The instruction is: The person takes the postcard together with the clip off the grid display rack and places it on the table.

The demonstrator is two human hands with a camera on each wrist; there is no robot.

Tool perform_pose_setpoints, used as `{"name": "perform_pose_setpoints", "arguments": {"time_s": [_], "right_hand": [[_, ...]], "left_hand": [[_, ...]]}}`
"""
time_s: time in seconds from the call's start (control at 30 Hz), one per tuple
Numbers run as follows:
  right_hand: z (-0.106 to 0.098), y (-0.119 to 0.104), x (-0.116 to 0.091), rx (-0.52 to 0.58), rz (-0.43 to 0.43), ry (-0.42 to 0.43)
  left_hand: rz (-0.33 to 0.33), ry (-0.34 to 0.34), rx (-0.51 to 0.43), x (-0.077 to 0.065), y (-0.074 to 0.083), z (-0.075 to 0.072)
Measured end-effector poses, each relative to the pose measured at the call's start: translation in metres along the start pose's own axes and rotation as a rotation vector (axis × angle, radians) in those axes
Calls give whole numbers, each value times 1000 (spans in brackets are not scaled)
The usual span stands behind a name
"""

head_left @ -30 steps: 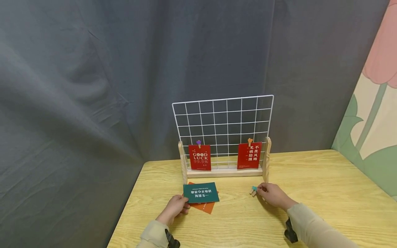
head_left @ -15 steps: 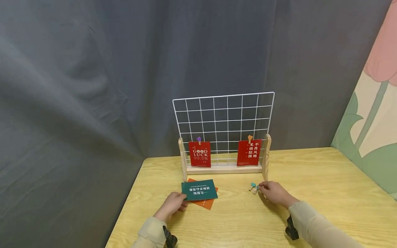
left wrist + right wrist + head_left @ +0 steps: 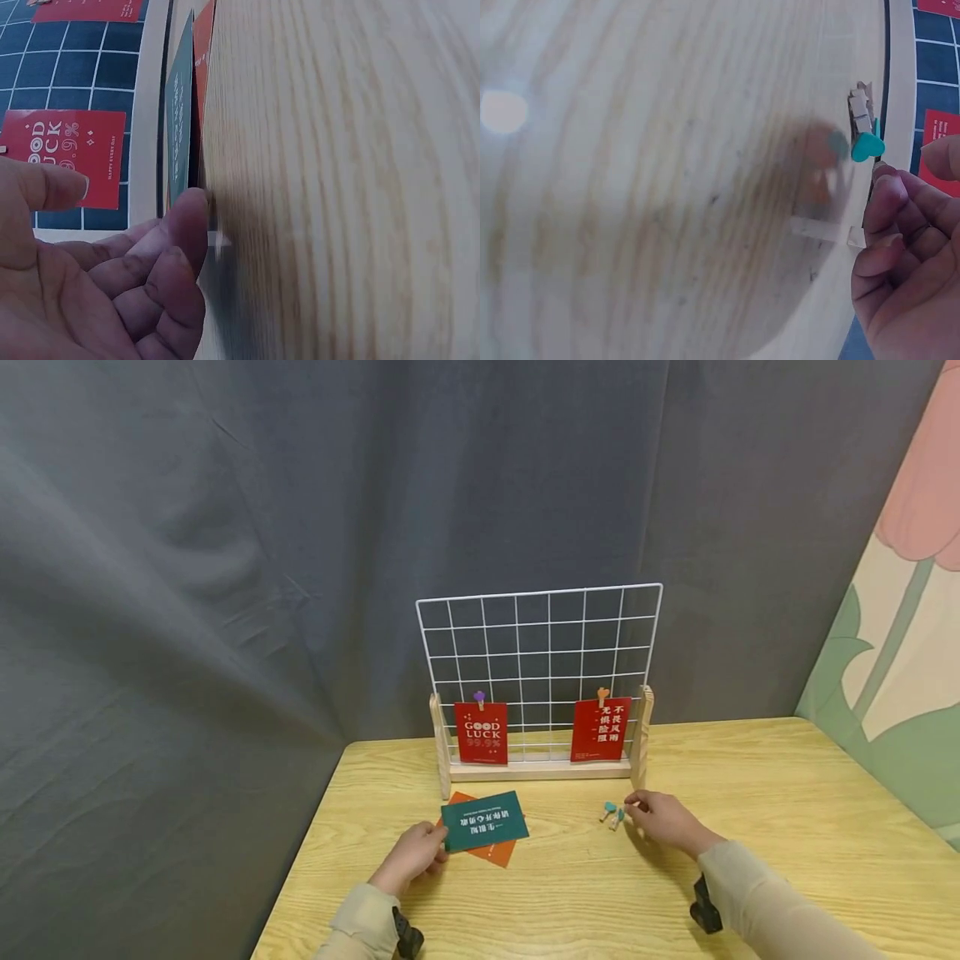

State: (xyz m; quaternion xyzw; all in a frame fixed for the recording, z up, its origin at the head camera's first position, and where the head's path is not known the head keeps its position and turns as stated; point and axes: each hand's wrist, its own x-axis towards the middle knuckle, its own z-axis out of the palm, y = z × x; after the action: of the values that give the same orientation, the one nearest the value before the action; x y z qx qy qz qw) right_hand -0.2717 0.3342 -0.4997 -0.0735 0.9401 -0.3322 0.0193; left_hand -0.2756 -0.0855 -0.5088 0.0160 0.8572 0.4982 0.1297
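A dark green card (image 3: 486,822) with white lettering lies across an orange card (image 3: 491,853) on the table. My left hand (image 3: 411,858) is at the green card's left end. In the left wrist view its thumb is spread from loosely bent fingers (image 3: 169,289), and the index fingertip is right by the card's edge. Two small wooden clothespins with teal and bluish tops (image 3: 615,817) lie close together. Beside them is my right hand (image 3: 666,821), its thumb apart from its bent fingers. A teal heart (image 3: 868,147) tops the clothespin near its fingertips in the right wrist view.
Behind the hands stands a white wire grid (image 3: 550,652) in a wooden base (image 3: 540,770). Purple and orange clothespins hold two red cards to it, a "Good Luck" card (image 3: 482,735) and a lettered one (image 3: 600,731). A grey curtain (image 3: 540,485) hangs behind.
The teal-topped clothespins have come to lie apart beside my right hand. My left hand has drawn back slightly from the green card, which has turned a little.
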Motion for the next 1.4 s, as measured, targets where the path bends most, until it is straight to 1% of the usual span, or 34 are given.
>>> {"name": "perform_pose_setpoints", "arguments": {"time_s": [0.07, 0.17, 0.3, 0.4, 0.47, 0.6, 0.73, 0.83, 1.03, 1.23, 1.4], "right_hand": [[-2, 0, 2, -9, -6, 4], [-3, -2, 4, -26, -42, 20], [-6, -10, 9, -39, -89, 29], [-10, -23, 13, -45, -113, 19], [-14, -33, 17, -55, -143, 15], [-20, -57, 27, -67, -183, 10], [-22, -80, 37, -102, -240, 31], [-23, -92, 43, -121, -271, 37], [-21, -109, 51, -130, -272, 30], [-15, -116, 59, -105, -262, 24], [-11, -125, 67, -112, -260, 27]], "left_hand": [[12, 6, 2, 1, 1, -1], [38, 28, -6, 4, 5, -2], [82, 53, -18, 12, 12, -6], [106, 65, -22, 17, 19, -9], [115, 67, -19, 20, 26, -10], [130, 56, -29, 25, 38, -12], [138, 52, -65, 29, 47, -11], [136, 60, -64, 33, 52, -9], [125, 73, -75, 38, 58, -9], [130, 81, -57, 42, 61, -11], [149, 124, -20, 46, 66, -11]]}}
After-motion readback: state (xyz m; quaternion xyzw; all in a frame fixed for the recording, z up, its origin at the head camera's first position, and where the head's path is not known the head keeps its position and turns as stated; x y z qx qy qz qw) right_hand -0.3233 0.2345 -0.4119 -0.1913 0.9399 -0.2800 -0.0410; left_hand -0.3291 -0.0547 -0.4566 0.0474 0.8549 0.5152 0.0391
